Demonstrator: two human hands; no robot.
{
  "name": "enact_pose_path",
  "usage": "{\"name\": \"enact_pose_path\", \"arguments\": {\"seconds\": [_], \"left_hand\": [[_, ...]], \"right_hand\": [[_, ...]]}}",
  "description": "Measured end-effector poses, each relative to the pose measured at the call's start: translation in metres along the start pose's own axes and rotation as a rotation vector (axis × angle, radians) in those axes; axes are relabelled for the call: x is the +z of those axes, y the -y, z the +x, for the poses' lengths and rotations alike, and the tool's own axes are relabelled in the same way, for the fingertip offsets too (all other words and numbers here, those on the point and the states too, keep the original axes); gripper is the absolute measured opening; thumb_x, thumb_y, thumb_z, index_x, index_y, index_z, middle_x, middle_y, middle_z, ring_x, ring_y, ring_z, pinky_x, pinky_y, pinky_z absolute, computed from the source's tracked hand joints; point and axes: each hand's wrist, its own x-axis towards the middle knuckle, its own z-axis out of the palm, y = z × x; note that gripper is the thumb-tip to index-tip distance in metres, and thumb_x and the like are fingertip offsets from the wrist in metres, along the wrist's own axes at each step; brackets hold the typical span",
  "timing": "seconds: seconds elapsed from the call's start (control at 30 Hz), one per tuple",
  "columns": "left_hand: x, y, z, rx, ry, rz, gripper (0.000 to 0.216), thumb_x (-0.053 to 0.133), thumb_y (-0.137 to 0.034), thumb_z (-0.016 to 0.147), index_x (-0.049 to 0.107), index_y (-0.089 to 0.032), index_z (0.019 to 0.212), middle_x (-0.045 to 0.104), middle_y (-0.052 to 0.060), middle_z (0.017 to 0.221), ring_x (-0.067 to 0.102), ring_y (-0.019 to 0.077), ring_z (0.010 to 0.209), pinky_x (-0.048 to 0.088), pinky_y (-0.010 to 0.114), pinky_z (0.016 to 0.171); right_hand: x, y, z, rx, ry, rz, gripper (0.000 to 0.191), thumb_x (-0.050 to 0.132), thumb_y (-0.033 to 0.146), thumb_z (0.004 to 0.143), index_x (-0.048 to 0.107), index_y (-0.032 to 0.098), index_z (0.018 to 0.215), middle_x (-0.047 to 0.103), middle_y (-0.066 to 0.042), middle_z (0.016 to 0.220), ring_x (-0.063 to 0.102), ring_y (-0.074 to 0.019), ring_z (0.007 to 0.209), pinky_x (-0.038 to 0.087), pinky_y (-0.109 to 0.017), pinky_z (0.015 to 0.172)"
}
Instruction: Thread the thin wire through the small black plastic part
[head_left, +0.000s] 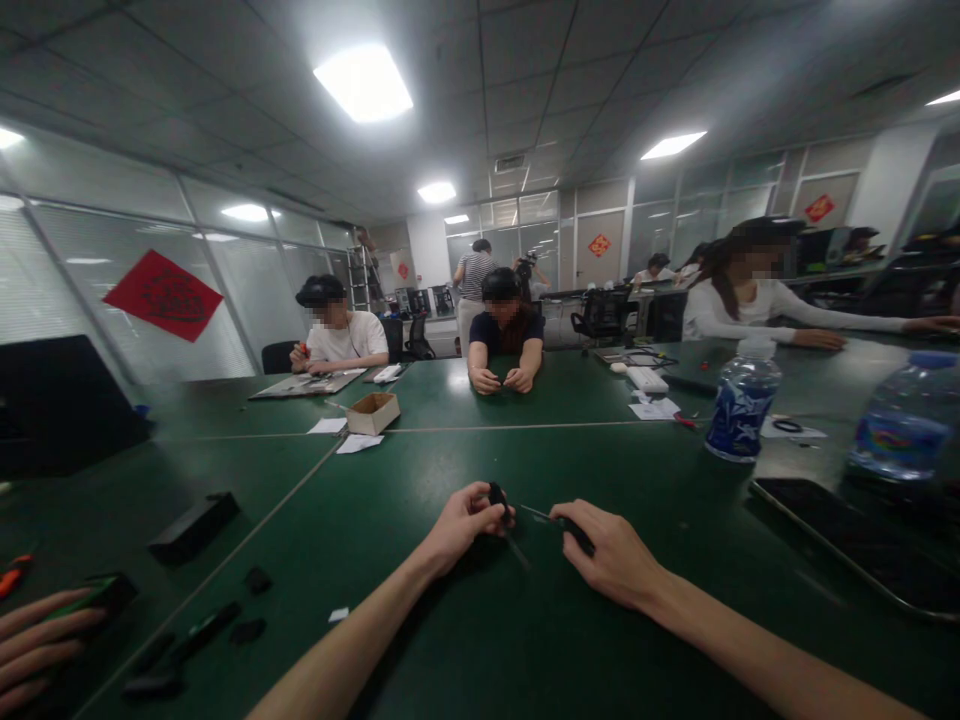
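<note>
The left hand (466, 520) pinches a small black part (497, 495) between thumb and fingertips, held just above the table (525, 640). The right hand (611, 558) is closed around a thin tool (541, 515), its tip pointing at the part; what kind of tool, I cannot tell. The part looks light, hard and stiff, small enough to slip, so a firm fingertip pinch at its sides seems the best hold. The tool looks slender and rigid, best gripped at its dark handle.

The table is dark green, smooth and matte. Left of the left hand lie black pieces (225, 620) and another person's hand (37, 640). Right of the right hand lies a flat tablet (862, 545), with two bottles (739, 405) beyond it. Ahead, a small box (373, 411) and seated people (504, 340) in an office with glass walls.
</note>
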Motion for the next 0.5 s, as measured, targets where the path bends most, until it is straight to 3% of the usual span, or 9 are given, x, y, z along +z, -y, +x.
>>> {"name": "enact_pose_path", "arguments": {"seconds": [0.17,0.5], "left_hand": [[-0.0041,0.003,0.0019,-0.019,-0.003,-0.15,0.038,0.074,-0.034,0.072,0.057,-0.012,0.098,0.067,0.01,0.091,0.065,0.0188,0.082,0.048,0.03,0.073],[-0.0042,0.0014,0.0004,-0.008,0.035,-0.124,0.04,0.074,-0.031,0.071,0.06,-0.012,0.102,0.066,0.011,0.093,0.063,0.0191,0.082,0.047,0.031,0.074]], "right_hand": [[-0.0004,0.0014,0.0008,-0.018,0.022,-0.04,0.025,0.043,0.027,0.088,0.061,0.016,0.102,0.061,-0.006,0.086,0.057,-0.016,0.067,0.048,-0.029,0.06],[0.0033,-0.0033,-0.0003,-0.106,0.03,-0.008,0.029,0.044,0.027,0.091,0.06,0.016,0.113,0.061,-0.008,0.095,0.058,-0.0156,0.073,0.049,-0.028,0.064]]}}
